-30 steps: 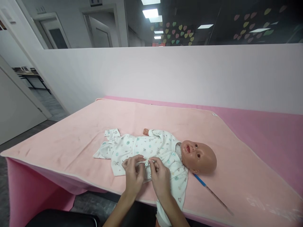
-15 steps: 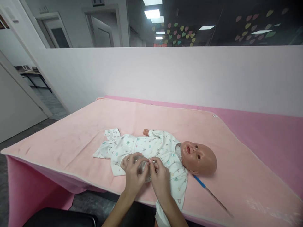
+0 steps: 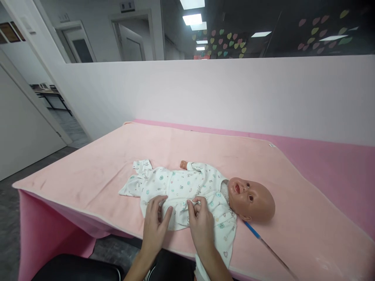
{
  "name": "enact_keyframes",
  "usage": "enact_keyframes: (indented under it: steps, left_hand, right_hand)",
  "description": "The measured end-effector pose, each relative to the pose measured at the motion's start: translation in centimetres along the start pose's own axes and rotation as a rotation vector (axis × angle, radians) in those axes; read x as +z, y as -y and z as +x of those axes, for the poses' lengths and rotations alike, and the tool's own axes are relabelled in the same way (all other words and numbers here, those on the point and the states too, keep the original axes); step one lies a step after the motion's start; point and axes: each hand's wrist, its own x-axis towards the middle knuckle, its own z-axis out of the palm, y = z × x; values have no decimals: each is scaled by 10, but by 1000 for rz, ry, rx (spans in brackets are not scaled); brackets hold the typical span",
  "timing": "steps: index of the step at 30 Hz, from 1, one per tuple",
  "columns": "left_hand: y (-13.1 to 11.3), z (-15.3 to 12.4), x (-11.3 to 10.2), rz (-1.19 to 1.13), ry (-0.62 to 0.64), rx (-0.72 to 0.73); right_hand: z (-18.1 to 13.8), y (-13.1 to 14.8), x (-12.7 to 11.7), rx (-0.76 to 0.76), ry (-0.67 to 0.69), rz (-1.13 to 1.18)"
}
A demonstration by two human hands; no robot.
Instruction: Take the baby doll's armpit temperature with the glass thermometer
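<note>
A baby doll (image 3: 253,200) lies on its back, head to the right, in a white printed baby romper (image 3: 181,181). The near sleeve hangs toward the table's front edge, and the far hand pokes out of its cuff. My left hand (image 3: 156,220) rests on the romper's near side, thumb and fingers spread, holding nothing. Close to the doll's chest, my right hand (image 3: 201,222) has thumb and fingers drawn together on the romper's front edge; exactly what part they pinch is partly hidden.
A peach-pink pad (image 3: 96,164) covers the table over a darker pink cloth (image 3: 331,168). A thin rod with a blue end (image 3: 253,230) lies by the doll's head. A black chair (image 3: 77,267) stands at the front left; a white wall (image 3: 222,93) rises behind.
My hands, together at the romper's front before, have parted. The left one has moved left and opened; the right one stays at the edge. The view has shifted slightly.
</note>
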Motion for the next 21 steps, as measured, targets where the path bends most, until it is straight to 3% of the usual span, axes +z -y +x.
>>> enact_keyframes:
  steps: [8,14,21]
  left_hand:
    - [-7,5,-8,-367,85,-249]
    - [-13,9,-14,-239,185,-240]
    - [0,22,-19,-287,44,-212]
  right_hand:
    - [0,2,-4,8,33,56]
    - [-1,1,-5,-20,54,96]
    - [-2,-4,0,-116,-16,129]
